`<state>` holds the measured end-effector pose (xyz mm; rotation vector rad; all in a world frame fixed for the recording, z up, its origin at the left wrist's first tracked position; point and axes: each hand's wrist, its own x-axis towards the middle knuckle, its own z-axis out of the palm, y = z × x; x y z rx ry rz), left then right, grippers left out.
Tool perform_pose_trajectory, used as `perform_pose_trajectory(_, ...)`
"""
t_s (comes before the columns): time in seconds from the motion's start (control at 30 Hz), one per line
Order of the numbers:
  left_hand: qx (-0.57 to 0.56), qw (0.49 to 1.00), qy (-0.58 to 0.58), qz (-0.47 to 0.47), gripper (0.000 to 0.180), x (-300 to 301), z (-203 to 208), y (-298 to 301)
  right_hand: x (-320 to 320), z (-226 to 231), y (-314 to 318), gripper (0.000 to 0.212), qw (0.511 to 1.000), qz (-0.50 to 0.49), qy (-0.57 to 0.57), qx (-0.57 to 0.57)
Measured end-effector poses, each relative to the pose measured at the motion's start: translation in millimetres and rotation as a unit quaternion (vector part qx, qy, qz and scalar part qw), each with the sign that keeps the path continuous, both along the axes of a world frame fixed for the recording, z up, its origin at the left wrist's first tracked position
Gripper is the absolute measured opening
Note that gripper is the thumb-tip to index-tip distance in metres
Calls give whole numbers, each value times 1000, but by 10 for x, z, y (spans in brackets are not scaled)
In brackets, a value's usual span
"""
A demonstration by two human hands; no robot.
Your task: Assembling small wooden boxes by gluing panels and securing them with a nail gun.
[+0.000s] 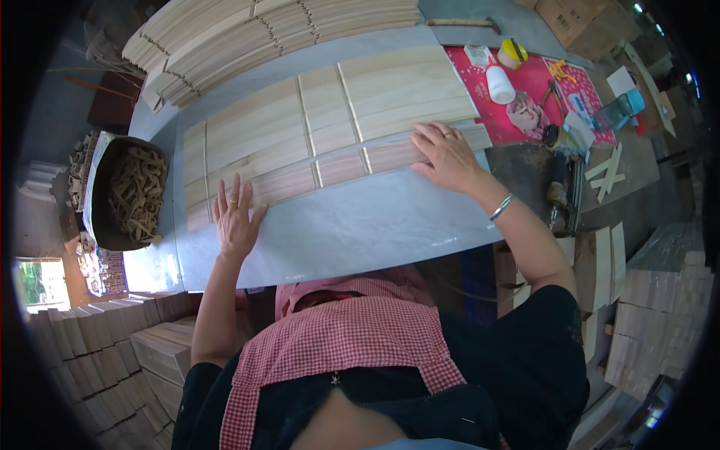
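Pale wooden boards with crosswise grooves [405, 90] lie side by side on a grey table [337, 225]. Along their near side runs a narrower grooved wooden strip [285, 186], slightly pinkish in tone. My left hand [238, 225] rests flat near the strip's left end, fingers spread and pointing away from me. Toward the other end, my right hand [450, 161] lies across the strip and the edge of the board behind it, its fingers stretched out. Neither hand grips anything; both press or rest on the wood.
Stacked grooved boards [225, 45] fill the table's far left. A box of wood offcuts [97, 187] stands at left. On a red patterned sheet [480, 97] sit a white bottle [499, 84], a yellow tape roll [512, 52] and a cloth [527, 116]. A hammer [465, 23] lies behind.
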<state>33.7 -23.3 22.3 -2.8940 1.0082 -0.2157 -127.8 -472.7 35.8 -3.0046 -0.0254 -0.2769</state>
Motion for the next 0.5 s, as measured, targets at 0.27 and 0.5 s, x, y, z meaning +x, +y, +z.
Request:
perform_pose_trajectory(0.27,-10,999,6,-32,71,-83,379,503,-257,457,-37,39,995,23,95,-31)
perform_pose_trajectory(0.5,32,986,158,50,35,-46,837,926,-239,518,-281,29,999,11,21,-34)
